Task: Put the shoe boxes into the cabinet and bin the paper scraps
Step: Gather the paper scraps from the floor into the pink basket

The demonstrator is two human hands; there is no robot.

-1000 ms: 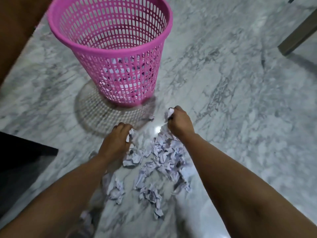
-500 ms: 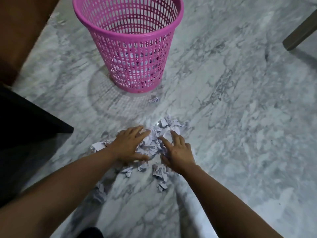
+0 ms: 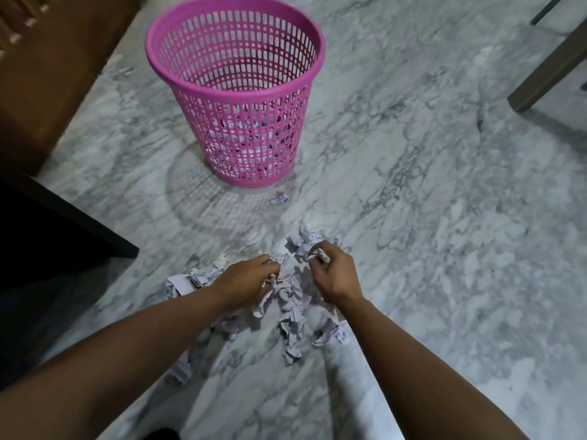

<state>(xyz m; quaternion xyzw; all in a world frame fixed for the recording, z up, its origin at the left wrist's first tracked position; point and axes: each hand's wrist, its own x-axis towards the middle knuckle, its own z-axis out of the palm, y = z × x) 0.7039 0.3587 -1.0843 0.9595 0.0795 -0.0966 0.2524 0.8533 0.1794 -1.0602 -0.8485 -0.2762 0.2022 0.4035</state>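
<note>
A pile of crumpled white paper scraps [image 3: 290,304] lies on the grey marble floor in front of me. My left hand [image 3: 246,281] rests on the pile's left side with fingers curled around scraps. To its right, my right hand [image 3: 332,274] pinches scraps between closed fingers at the pile's far edge. A pink mesh bin [image 3: 236,90] stands upright beyond the pile, with paper visible through its lower wall. One stray scrap [image 3: 279,198] lies alone near the bin's base. No shoe boxes are in view.
Brown wooden furniture [image 3: 47,68] fills the far left. A dark piece with a sharp corner [image 3: 63,230] juts in at the left, close to the pile. A furniture leg [image 3: 549,68] stands at the upper right.
Both hands went from flat and spread over the pile to fingers closed around scraps. The view shifted, so the bin now appears lower and closer to the centre.
</note>
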